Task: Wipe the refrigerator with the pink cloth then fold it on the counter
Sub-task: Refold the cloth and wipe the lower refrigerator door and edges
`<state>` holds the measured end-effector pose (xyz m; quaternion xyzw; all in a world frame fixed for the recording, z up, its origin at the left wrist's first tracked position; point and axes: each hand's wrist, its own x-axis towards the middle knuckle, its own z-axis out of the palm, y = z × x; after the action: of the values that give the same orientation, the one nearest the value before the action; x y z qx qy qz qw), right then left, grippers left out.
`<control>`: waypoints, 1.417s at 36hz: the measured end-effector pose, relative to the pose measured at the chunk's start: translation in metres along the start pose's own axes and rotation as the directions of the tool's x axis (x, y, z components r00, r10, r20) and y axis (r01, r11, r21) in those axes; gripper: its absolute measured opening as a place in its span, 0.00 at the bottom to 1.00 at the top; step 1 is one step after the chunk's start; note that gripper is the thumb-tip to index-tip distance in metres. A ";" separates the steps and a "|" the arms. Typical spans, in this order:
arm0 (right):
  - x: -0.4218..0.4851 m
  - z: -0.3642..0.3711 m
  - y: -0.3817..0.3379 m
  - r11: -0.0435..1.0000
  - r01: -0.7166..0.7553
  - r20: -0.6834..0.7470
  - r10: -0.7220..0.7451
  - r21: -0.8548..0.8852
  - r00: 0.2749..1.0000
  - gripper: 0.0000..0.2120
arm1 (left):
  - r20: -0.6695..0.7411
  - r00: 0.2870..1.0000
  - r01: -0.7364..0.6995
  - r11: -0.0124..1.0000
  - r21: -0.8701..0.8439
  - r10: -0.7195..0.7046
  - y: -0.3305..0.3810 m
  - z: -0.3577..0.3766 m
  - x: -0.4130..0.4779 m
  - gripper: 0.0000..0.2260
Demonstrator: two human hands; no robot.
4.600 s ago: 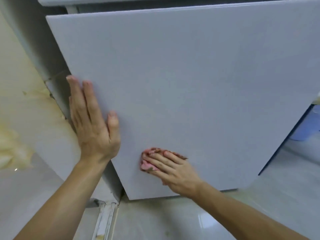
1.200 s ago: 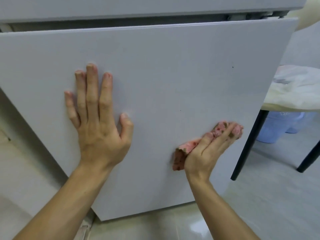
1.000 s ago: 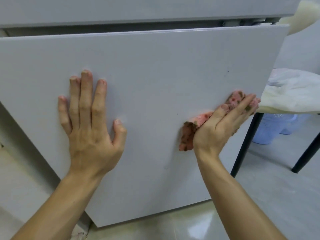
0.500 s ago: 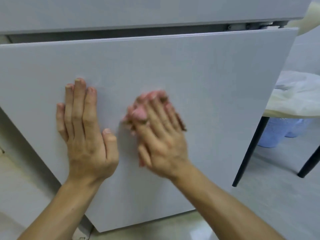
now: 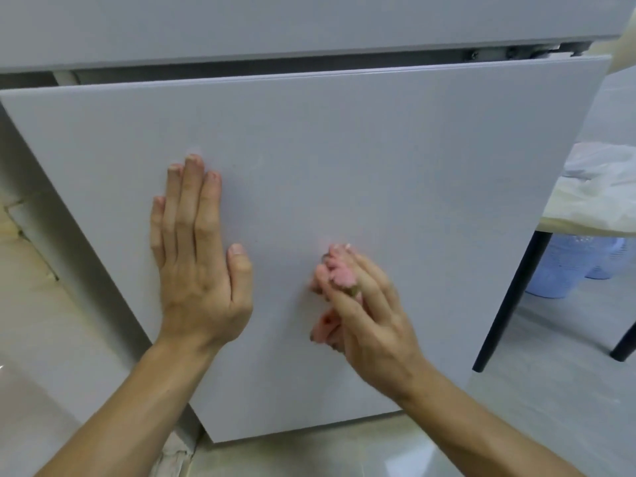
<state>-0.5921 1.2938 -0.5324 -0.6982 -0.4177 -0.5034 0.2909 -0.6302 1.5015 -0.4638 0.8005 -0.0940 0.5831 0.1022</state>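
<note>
Cloth in right hand lower, now apart from left hand

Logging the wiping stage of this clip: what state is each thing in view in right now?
refrigerator door: upright; cannot tell if fully shut.
pink cloth: bunched up, held against the door.
left hand: flat on the door, fingers straight.
right hand: grips the cloth, blurred.
table: top covered by a crumpled white sheet.
blue bins: standing on the floor under the table.
</note>
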 end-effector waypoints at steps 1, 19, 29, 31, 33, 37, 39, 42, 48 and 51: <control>0.016 -0.009 0.006 0.998 -0.055 -0.055 0.056 0.028 0.997 0.17 | -0.002 1.000 0.010 1.000 -0.003 -0.010 0.001 0.000 0.000 0.35; 0.173 0.033 -0.037 0.991 -0.125 -0.229 0.130 0.038 0.965 0.23 | -0.081 0.990 0.121 0.985 0.127 -0.111 -0.045 -0.017 -0.012 0.33; 0.052 0.094 -0.063 0.942 0.336 0.304 -0.312 -0.026 0.900 0.28 | 0.051 0.997 0.059 0.997 0.042 -0.061 -0.072 -0.032 -0.044 0.33; 0.039 0.090 -0.055 0.919 0.393 0.333 -0.365 -0.020 0.870 0.31 | 0.109 0.992 0.063 0.998 0.030 -0.066 -0.075 -0.036 -0.057 0.38; 0.027 0.083 -0.045 0.910 0.415 0.336 -0.394 0.009 0.856 0.35 | 0.118 0.990 0.076 0.997 0.021 -0.078 -0.074 -0.040 -0.058 0.39; 0.013 0.055 -0.032 0.958 0.287 0.241 -0.279 0.001 0.930 0.35 | 0.040 0.994 0.103 0.994 0.020 -0.104 -0.069 -0.047 -0.047 0.38; 0.030 0.039 -0.029 0.987 0.159 0.146 -0.161 0.023 0.976 0.21 | 0.021 0.991 0.131 0.991 0.009 -0.131 -0.068 -0.048 -0.043 0.39; 0.088 0.010 -0.022 0.992 -0.026 0.048 0.020 0.127 0.999 0.08 | 0.027 0.983 0.184 0.983 -0.026 -0.183 -0.067 -0.048 -0.039 0.39; 0.138 0.019 -0.020 0.978 -0.181 -0.310 0.205 0.104 0.928 0.11 | 0.018 0.978 0.210 0.974 -0.081 -0.209 -0.064 -0.043 -0.035 0.39; 0.138 0.041 -0.039 0.985 -0.175 -0.325 0.165 -0.001 0.931 0.17 | 0.016 0.978 0.210 0.973 -0.099 -0.210 -0.065 -0.042 -0.035 0.39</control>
<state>-0.5871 1.3868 -0.4154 -0.6438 -0.2948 -0.5902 0.3876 -0.6618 1.5767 -0.4881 0.8012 -0.0384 0.5615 0.2032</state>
